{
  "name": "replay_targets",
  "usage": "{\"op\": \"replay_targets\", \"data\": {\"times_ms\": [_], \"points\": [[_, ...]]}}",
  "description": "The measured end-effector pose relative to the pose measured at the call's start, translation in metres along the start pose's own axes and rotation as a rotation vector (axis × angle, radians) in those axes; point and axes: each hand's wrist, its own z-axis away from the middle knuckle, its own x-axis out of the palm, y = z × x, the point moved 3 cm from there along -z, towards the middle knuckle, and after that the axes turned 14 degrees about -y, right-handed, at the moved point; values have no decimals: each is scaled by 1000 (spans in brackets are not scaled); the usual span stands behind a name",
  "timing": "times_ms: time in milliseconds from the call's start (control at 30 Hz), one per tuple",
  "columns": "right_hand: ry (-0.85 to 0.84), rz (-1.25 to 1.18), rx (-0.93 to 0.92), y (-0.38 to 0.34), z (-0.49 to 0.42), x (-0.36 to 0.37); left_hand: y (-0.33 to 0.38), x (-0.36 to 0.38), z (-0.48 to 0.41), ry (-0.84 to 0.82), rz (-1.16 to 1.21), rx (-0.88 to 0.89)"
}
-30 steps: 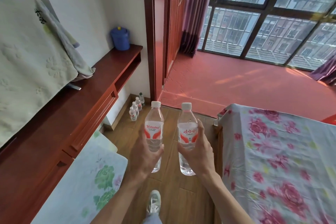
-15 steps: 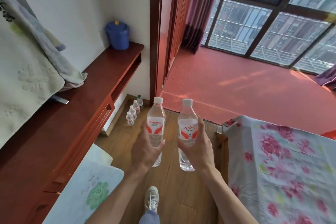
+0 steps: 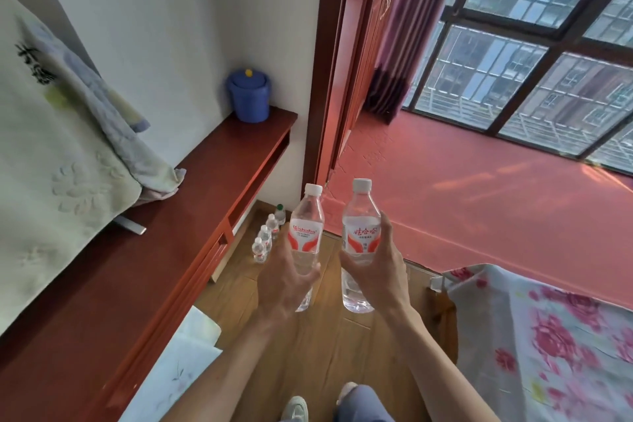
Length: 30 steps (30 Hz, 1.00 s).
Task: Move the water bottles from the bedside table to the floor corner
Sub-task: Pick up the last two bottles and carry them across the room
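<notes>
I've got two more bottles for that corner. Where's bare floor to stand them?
Crowded: four bottles line the foot of the cabinet right up to the wall corner. Free: the wood floor at the row's near end, beside the cabinet, and the strip between the row and the red raised floor, partly hidden behind the left hand.

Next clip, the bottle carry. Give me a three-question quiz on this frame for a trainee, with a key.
1. True or false: the left hand grips the left bottle and the right hand grips the right bottle, both caps up.
2. How many bottles stand in the row of bottles on the wooden floor by the wall?
3. The farthest bottle in that row has a cap that is: A white, B green, C red.
Key: 1 true; 2 four; 3 B.
</notes>
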Motion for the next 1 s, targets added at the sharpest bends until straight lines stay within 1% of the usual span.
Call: {"op": "replay_targets", "data": {"times_ms": [300, 533, 667, 867, 1000], "points": [[-28, -17, -76, 15, -78, 11, -17, 13, -61, 56, 32, -54], [-138, -36, -102, 35, -144, 16, -19, 34, -112, 107, 56, -158], [-263, -25, -130, 52, -187, 17, -10, 44, -139, 165, 53, -227], [-487, -34, -207, 77, -247, 21, -19, 79, -175, 274, 163, -380], [-626, 21, -271, 97, -276, 32, -21, 103, -190, 357, 224, -485]]}}
